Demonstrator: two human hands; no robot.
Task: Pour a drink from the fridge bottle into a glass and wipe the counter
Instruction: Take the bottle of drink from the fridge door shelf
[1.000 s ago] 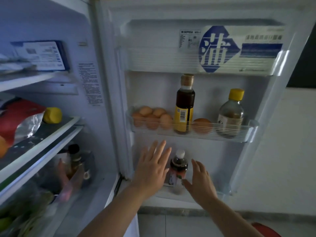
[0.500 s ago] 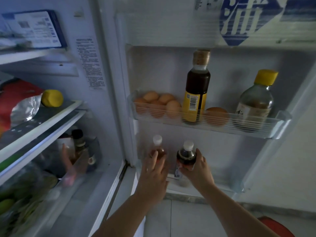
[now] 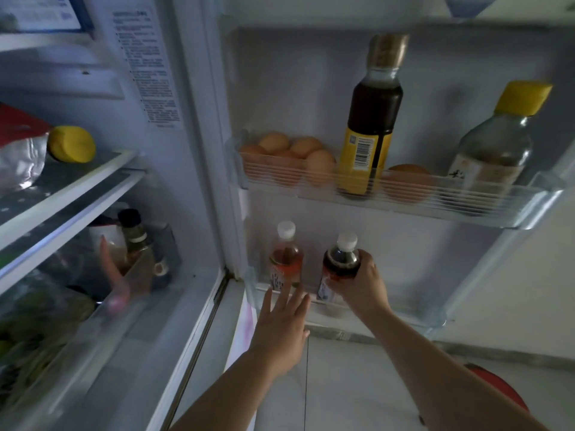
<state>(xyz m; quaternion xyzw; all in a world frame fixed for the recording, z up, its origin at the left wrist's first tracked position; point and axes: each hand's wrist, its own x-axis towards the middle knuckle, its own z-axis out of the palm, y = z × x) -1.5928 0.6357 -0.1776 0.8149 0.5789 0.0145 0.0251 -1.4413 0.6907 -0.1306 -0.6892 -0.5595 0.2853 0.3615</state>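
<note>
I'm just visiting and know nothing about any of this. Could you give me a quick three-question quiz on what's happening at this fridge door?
1. Which bottle does the right hand hold?
A) the dark white-capped bottle
B) the orange drink bottle
C) the yellow-capped bottle
2. True or false: the left hand is curled round the orange drink bottle.
3. Fill the blank: the eggs lie on the door shelf ____ the dark white-capped bottle.
Key: 1 A; 2 false, its fingers are straight; 3 above.
</note>
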